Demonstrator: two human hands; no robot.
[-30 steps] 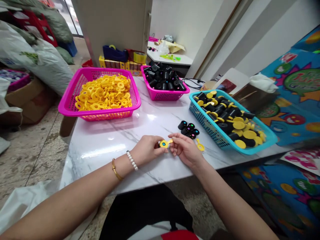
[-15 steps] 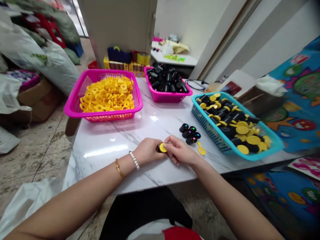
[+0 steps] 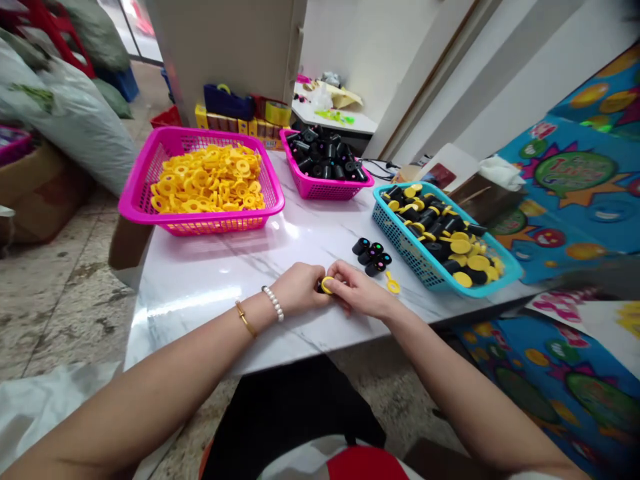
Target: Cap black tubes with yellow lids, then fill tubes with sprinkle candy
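Low over the front of the table, my left hand (image 3: 301,288) is closed around a small black cylinder with a round yellow cap (image 3: 327,285), mostly hidden by the fingers. My right hand (image 3: 357,291) presses its thumb and fingers on the yellow cap from the right. Just beyond the right hand stand several black cylinders (image 3: 371,255) with coloured dots on their tops. Beside them lies a loose yellow ring with a short stem (image 3: 393,285).
A pink basket (image 3: 200,217) of yellow ring pieces stands at the left, a smaller pink basket (image 3: 333,189) of black cylinders at the back. A blue basket (image 3: 411,259) with yellow-capped black cylinders is on the right. Yellow boxes (image 3: 220,122) stand behind.
The view has shifted a little, with the scene sliding left and up. Both hands stay together on the capped cylinder; the yellow cap looks turned more edge-on now.
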